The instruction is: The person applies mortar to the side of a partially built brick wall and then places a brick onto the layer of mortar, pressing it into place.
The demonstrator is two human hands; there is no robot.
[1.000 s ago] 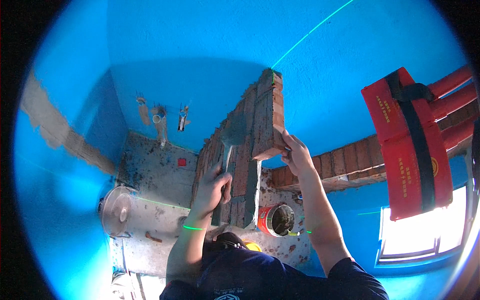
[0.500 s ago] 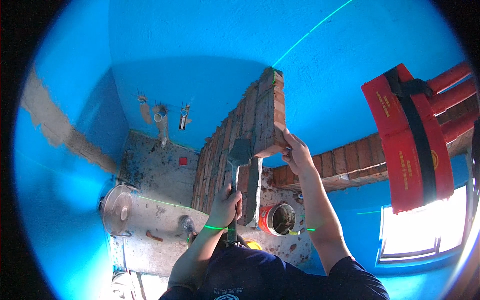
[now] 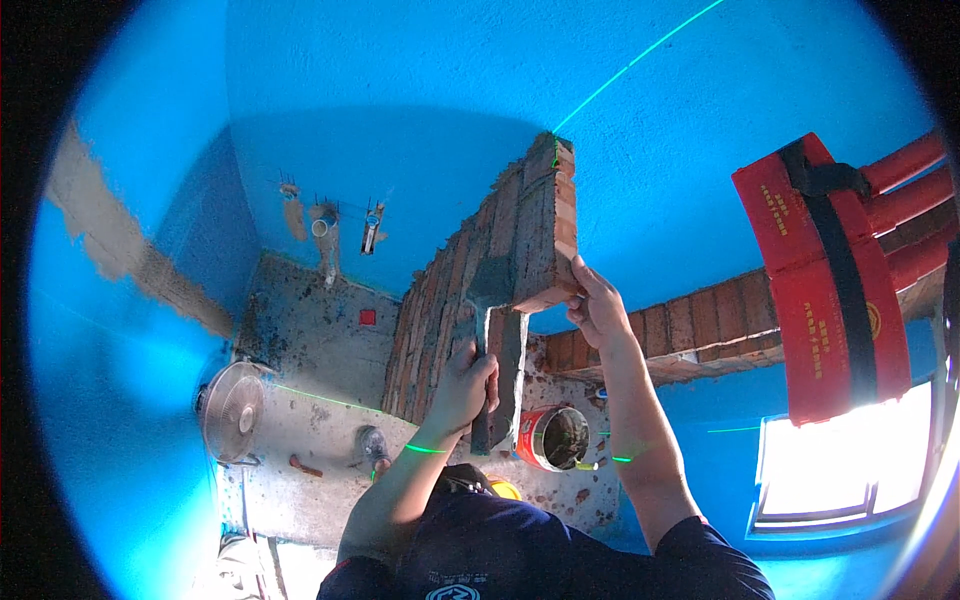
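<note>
My left hand (image 3: 468, 388) is closed round the handle of a trowel, its grey, mortar-coated blade (image 3: 490, 280) against or close to the side of a brick wall (image 3: 440, 310). My right hand (image 3: 600, 308) grips the end of a brick (image 3: 550, 292) at the wall's stepped end, fingers bent against its edge. Mortar smears the wall's side near the blade. How firmly the brick is bedded I cannot tell.
An orange-red bucket (image 3: 552, 438) stands on the floor below my right forearm. A fan (image 3: 233, 412) is at left. Red wrapped packages (image 3: 820, 280) and red pipes (image 3: 905, 180) are at right, near a low brick ledge (image 3: 690, 320). A green laser line (image 3: 640, 62) crosses the blue wall.
The trowel and my left hand have moved slightly up and to the right, toward the wall's end. My right hand stays at the brick, and the view has shifted slightly.
</note>
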